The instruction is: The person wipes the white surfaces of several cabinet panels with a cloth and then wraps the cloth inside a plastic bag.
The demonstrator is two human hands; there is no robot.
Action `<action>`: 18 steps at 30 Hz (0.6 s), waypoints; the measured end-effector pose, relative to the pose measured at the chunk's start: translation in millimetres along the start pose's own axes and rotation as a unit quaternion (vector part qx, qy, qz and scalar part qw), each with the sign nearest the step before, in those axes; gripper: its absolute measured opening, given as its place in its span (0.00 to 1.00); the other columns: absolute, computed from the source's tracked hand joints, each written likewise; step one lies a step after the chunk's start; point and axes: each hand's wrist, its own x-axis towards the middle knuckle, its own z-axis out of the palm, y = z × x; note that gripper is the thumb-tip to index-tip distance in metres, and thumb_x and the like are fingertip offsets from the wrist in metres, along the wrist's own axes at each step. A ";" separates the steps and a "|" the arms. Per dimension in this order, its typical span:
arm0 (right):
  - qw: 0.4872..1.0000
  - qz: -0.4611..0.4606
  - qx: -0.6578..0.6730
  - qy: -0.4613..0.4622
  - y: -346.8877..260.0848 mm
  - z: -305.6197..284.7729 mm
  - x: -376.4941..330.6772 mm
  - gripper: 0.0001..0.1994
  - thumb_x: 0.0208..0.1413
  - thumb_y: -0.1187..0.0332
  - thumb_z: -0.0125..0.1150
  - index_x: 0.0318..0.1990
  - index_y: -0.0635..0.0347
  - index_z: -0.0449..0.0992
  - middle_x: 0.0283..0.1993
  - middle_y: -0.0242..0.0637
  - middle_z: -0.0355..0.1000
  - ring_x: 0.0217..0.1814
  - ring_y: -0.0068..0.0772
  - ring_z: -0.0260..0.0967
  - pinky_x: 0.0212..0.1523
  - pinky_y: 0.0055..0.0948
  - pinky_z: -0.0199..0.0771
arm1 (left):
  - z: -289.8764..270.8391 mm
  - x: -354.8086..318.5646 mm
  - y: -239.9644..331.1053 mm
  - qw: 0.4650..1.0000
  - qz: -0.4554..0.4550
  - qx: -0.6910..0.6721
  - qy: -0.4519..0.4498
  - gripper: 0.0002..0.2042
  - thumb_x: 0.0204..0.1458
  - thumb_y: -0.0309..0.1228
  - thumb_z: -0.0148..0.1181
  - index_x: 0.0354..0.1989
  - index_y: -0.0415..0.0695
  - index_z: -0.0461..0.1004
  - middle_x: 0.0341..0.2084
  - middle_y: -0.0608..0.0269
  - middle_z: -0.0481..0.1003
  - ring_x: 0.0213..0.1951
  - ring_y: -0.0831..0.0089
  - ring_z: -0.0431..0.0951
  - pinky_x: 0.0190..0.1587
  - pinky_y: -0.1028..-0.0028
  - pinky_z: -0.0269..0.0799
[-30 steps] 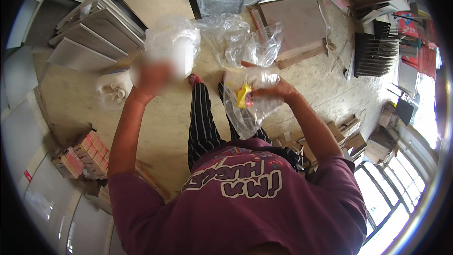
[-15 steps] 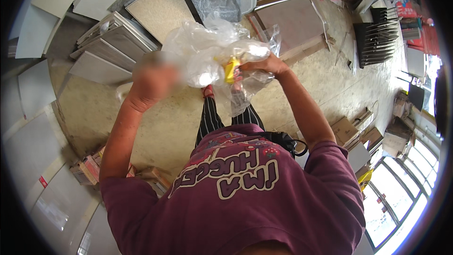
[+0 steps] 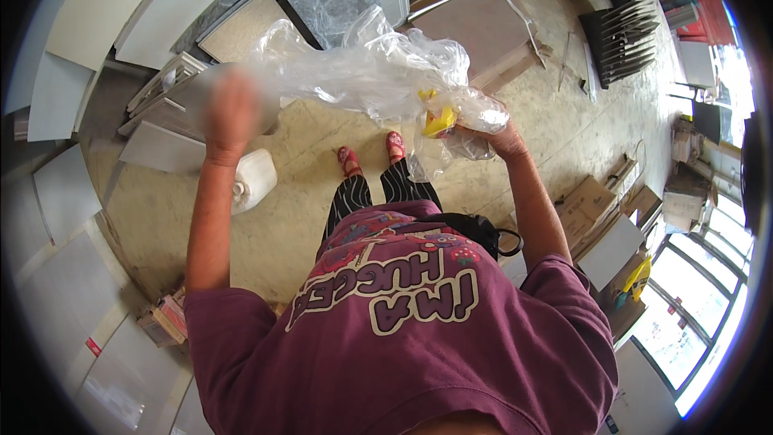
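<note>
A crumpled mass of clear plastic sheeting point(image 3: 354, 68) spreads out in front of me at arm's length, above the floor. My right hand point(image 3: 506, 135) grips its right end, fingers partly hidden behind the bunched film. A small yellow item with darker markings point(image 3: 440, 122) shows in or against the plastic beside that hand; its kind is unclear. The sheeting's left end reaches my left hand point(image 3: 231, 113), which is raised with the forearm stretched forward. A blur covers its fingers, so its hold cannot be made out.
A white plastic jug point(image 3: 254, 180) stands on the concrete floor below my left hand. Stone-look slabs point(image 3: 330, 0) lean along the far side, with flat panels point(image 3: 475, 28) stacked beyond the sheeting. Cardboard boxes point(image 3: 588, 205) lie at right; a black slotted rack point(image 3: 620, 36) stands far right.
Both hands have moved apart, left hand leftward and right hand rightward, and the plastic has spread wider between them. The white jug and my red shoes now show more fully.
</note>
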 end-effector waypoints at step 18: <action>0.957 -0.057 0.273 0.084 -15.8 -37.8 -20.7 0.23 0.42 0.71 0.67 0.48 0.65 0.69 0.44 0.39 0.71 0.46 0.34 0.70 0.48 0.31 0.70 | 32.2 -5.0 -1.1 0.972 -0.182 -0.121 -0.083 0.15 0.43 0.26 0.62 0.41 0.46 0.73 0.30 0.63 0.73 0.35 0.66 0.74 0.37 0.71 0.69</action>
